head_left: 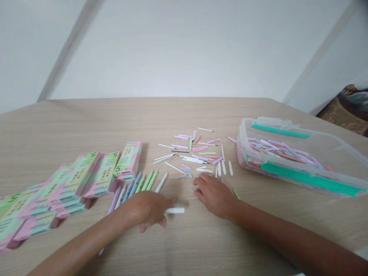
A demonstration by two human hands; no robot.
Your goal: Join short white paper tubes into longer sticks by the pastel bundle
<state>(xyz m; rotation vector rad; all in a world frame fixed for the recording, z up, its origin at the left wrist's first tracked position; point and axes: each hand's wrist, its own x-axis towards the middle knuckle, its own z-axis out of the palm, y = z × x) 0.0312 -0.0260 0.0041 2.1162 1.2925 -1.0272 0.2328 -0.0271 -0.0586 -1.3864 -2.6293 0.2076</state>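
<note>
1. The left hand (146,210) sits low near the middle of the desk (86,126), closer to the near edge than the far one. Its fingers are curled and appear to be clenched around a white plastic tube (175,210), which sticks out to the right of the fingertips.
2. The right hand (214,195) rests just to the right of the left hand, with its fingers loosely spread and pointing left. It looks released, with nothing clearly held, and its fingertips are near the bottom of a loose scatter of slim pastel plastic pieces (179,146) in lilac, pink, green and white. Some of these have thin dark tips.
3. Short white tapered pieces (223,167) lie at the right of the scatter, and a small green piece (236,194) lies just beyond the right wrist.
4. A row of pastel pens (135,184) lies side by side just beyond the left hand, in lilac, white, blue and green.
5. Pink-and-green boxes (129,161) printed with a "5" overlap in a stack along the desk's left edge.
6. A clear plastic tub (238,147) with teal strips (310,178) sits toward the desk's right edge, filled with more pastel pieces.
7. Beyond the far edge stands a white wall (184,50), with patterned fabric (349,109) past the far right corner.
</note>
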